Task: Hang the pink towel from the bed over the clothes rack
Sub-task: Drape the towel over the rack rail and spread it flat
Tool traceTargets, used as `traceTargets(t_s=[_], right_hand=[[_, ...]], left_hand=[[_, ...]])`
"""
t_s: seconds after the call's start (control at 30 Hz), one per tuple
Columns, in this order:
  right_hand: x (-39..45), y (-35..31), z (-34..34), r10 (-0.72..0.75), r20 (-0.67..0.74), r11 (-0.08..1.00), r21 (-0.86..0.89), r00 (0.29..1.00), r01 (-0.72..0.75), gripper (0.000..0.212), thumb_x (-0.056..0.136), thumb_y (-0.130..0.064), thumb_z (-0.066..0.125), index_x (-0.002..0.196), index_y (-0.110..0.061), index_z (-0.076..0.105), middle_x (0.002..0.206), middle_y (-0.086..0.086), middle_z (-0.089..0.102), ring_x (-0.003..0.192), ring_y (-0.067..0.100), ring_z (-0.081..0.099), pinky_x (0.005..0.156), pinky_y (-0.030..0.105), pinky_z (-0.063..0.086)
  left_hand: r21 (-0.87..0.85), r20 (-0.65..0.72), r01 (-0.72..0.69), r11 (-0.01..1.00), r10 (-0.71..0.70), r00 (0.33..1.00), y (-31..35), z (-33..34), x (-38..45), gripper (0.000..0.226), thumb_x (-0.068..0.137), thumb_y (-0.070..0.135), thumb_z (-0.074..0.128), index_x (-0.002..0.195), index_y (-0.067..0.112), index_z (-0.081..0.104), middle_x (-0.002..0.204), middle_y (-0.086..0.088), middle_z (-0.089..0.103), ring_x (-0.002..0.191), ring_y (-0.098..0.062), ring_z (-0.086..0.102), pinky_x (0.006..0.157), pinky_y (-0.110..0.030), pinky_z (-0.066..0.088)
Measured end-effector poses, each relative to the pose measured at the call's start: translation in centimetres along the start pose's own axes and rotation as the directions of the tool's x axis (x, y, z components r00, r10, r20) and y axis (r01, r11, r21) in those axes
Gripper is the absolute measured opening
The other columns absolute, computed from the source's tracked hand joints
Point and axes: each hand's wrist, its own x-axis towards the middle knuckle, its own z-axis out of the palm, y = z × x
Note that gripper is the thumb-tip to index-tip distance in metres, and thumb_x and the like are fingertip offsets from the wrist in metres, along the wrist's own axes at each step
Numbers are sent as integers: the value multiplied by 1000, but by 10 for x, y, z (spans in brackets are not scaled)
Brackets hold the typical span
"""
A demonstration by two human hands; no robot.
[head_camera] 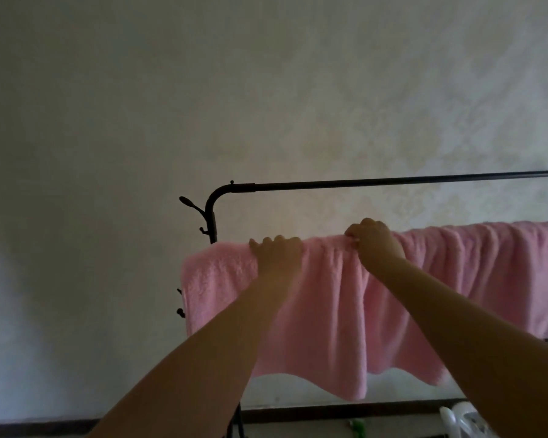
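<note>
The fluffy pink towel is spread out in front of the black clothes rack, its top edge below the rack's upper bar. Whether that edge lies over a lower rail is hidden by the cloth. My left hand grips the top edge near the towel's left end. My right hand pinches the same edge a little to the right and slightly higher. The towel hangs in loose folds, and its right end runs out of the frame.
The rack's left post carries small hooks and stands close to a pale wall. A dark skirting board runs along the floor. A white plastic object and something green sit at the bottom right.
</note>
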Motion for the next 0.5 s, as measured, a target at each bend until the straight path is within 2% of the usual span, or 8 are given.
traceTargets(t_s=[0.07,0.13,0.3,0.4,0.5], right_hand=[[2,10,0,6,-19,1000,5,1000,-6,28,94,-3,49,111,-18,65,111,2,59,102,18,54,87,31,51],[4,25,0,18,-49,1000,9,999,-18,26,93,-2,50,109,-16,64,110,3,58,101,18,54,86,31,52],[8,62,-5,31,-42,999,10,999,-30,23,95,-5,49,114,-13,61,113,5,55,103,20,52,88,34,52],[9,79,-8,42,-16,998,44,999,-41,21,97,-11,50,115,-13,60,113,8,53,104,22,51,87,36,52],[12,95,-13,21,32,995,96,999,-24,20,98,-17,50,115,-17,60,116,7,52,107,23,50,79,33,49]], left_hand=[[-30,-8,22,999,-23,1000,10,3,-1,30,88,12,45,106,29,62,105,-2,60,107,-30,53,107,-61,21],[-82,-34,35,996,-38,999,24,3,2,31,89,10,44,98,30,64,98,-2,60,103,-29,55,107,-61,21],[-134,-81,80,988,-91,993,58,10,9,35,85,-1,43,80,29,60,81,0,51,92,-27,57,108,-61,19],[-118,-67,93,989,-102,993,75,13,12,38,84,-3,39,86,27,63,80,1,47,92,-27,56,109,-62,17],[-79,-28,123,989,-126,992,86,13,14,38,88,2,39,97,28,65,87,0,52,97,-27,56,111,-61,15]])
